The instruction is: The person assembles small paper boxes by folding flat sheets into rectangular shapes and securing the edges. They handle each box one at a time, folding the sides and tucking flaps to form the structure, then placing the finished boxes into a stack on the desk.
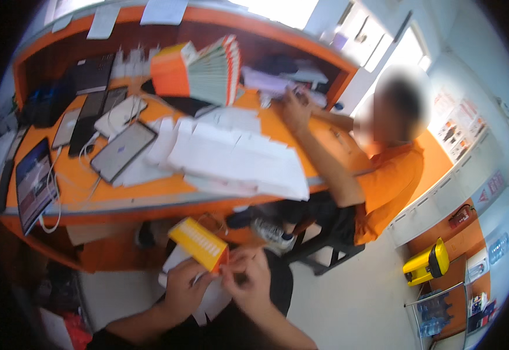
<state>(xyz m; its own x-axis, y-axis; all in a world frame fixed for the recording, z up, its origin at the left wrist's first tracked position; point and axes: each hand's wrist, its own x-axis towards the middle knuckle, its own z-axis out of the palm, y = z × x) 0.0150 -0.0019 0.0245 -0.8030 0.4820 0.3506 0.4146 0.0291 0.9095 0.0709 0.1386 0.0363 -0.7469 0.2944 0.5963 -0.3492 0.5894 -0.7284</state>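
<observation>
A small yellow carton with an orange-red end is held over my lap, tilted, its orange end toward me. My left hand is closed on the near lower side of the carton. At the orange end, my right hand has its fingers bent and pinched at the edge; part of what lies between them is hidden. White paper lies beneath my hands on a dark surface.
An orange desk ahead holds white sheets, a tablet, several phones and cables, and a fan of orange-edged cartons. A person in an orange shirt sits at right on a dark stool. A yellow bin stands farther right.
</observation>
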